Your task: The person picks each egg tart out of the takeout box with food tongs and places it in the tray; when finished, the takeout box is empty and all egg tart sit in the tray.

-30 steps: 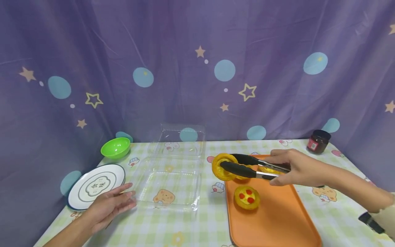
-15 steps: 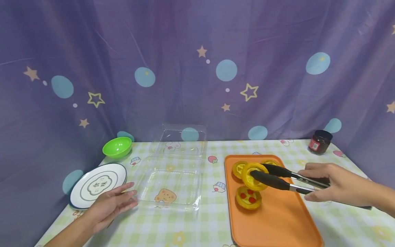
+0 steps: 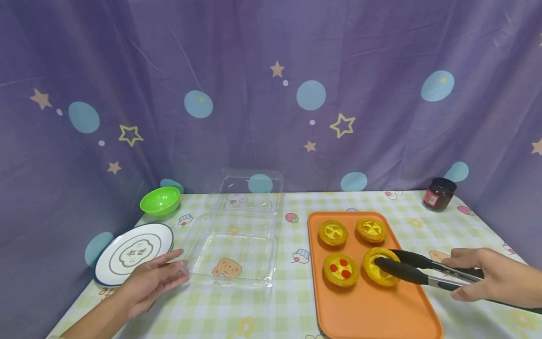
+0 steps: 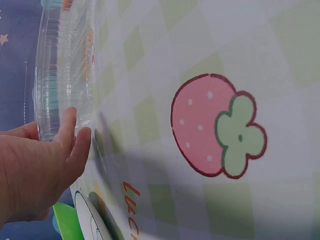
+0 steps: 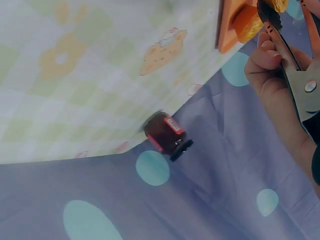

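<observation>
My right hand (image 3: 499,278) grips black-tipped metal tongs (image 3: 406,273) on the right in the head view. Between the tongs' tips is a yellow egg tart (image 3: 378,279), slightly tilted, low over the orange tray (image 3: 364,315); whether it touches the tray I cannot tell. On the tray sit a tart with red dots (image 3: 341,270) and two with yellow wedge tops, one at the back left (image 3: 332,233), one at the back right (image 3: 371,230). My left hand (image 3: 154,282) has its fingers extended at the left edge of an opened clear plastic box (image 3: 233,254); contact is unclear.
A white plate (image 3: 133,254) with a dark rim lies left of the box, partly behind my left hand. Behind it stands a green bowl (image 3: 161,201). A dark jar (image 3: 439,194) is at the back right. A purple curtain (image 3: 254,117) encloses the checked tablecloth (image 3: 254,310).
My right hand has carried the tart in the tongs rightward from beyond the tray's left edge, down to the tray's right side. The other tarts are uncovered. My left hand has stayed put.
</observation>
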Motion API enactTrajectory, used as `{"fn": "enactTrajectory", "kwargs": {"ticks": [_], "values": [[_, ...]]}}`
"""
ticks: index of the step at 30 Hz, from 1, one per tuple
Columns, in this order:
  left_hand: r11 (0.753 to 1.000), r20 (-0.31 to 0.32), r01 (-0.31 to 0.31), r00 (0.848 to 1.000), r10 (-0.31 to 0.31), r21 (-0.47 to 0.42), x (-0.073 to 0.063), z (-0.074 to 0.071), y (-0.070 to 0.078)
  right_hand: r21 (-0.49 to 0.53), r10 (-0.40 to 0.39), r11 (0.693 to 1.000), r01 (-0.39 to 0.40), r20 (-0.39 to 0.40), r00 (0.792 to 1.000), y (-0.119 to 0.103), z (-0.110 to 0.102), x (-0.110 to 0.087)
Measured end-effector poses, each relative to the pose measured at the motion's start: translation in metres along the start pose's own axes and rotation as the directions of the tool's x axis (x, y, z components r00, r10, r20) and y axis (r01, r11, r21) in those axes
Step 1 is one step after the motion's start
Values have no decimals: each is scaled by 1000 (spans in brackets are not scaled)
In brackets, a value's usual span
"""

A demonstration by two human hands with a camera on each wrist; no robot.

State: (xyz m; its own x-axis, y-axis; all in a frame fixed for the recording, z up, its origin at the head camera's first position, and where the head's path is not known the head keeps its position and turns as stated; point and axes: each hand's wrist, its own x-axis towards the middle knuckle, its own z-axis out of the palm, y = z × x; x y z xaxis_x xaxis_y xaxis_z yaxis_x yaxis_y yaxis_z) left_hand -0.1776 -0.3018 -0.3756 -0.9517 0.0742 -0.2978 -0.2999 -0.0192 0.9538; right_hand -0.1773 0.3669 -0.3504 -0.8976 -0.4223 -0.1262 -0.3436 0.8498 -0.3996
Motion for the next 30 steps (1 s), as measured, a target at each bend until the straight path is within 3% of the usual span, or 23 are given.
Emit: {"fn": "enactTrajectory", "kwargs": {"ticks": [17, 25, 30], "values": [[1000, 7, 6, 1000, -6, 5, 0, 1, 0, 27, 58, 998, -59, 37, 998, 17, 8, 0], [1000, 9, 3, 1000, -3, 4, 0, 0, 0, -50, 27, 998, -31, -77, 997, 21, 5, -2], [1000, 3, 8, 1000, -8, -6, 0, 0, 0, -82, 29, 996, -45, -193, 981, 18, 3, -4]]}}
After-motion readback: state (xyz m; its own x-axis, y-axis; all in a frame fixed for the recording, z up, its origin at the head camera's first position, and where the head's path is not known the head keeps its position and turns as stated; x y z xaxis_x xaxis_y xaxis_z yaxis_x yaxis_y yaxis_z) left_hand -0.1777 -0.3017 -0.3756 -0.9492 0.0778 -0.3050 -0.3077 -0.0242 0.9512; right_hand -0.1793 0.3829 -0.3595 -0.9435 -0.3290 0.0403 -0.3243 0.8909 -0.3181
